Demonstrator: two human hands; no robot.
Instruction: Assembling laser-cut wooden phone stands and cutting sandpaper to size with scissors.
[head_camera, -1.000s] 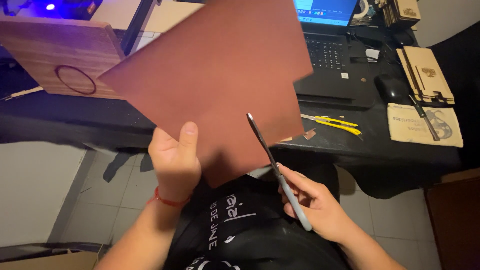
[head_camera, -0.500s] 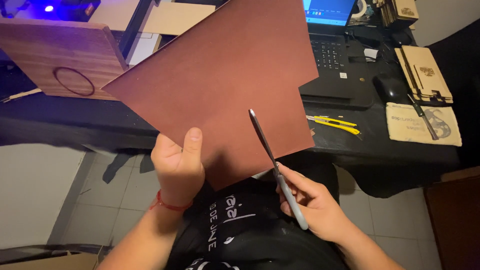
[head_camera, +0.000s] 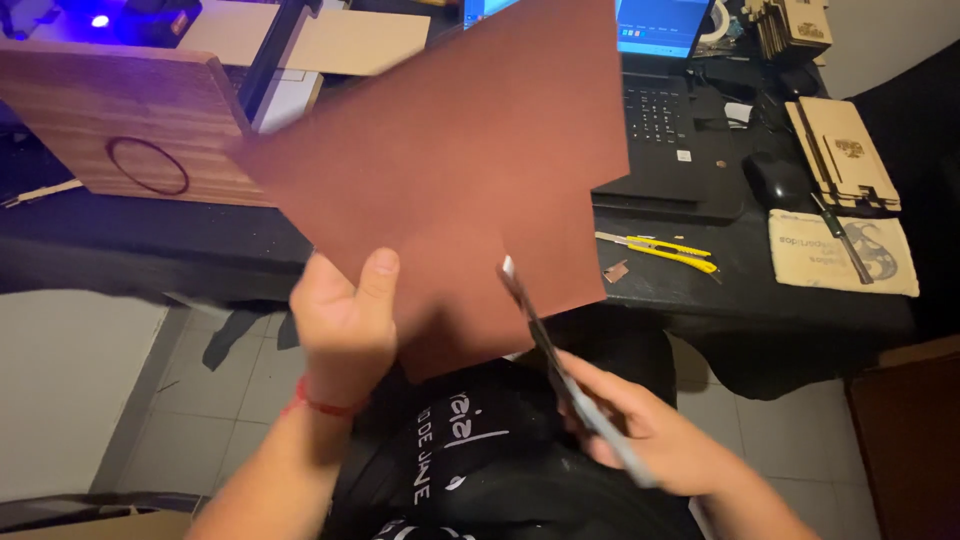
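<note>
The left hand (head_camera: 345, 325) rises from below with its forearm angled up, its grip pinching the lower edge of a large reddish-brown sheet (head_camera: 450, 170), thumb pressed flat on the near face and fingers hidden behind. The sheet is held tilted in the air above the person's lap, its upper corner reaching over the laptop (head_camera: 665, 110) on the dark bench (head_camera: 760, 290). The right hand (head_camera: 640, 435) comes in low from the sheet's right, its grip closed around the pale handle of a long thin blade (head_camera: 530, 315), whose tip meets the sheet's lower right edge. Right of the sheet on the bench lie a yellow utility knife (head_camera: 660, 250) and a small scrap (head_camera: 615, 271); left of it stands a wooden board (head_camera: 130, 125) with a ring marked on it. Below the sheet, open room remains over the lap and the tiled floor (head_camera: 230, 390).
</note>
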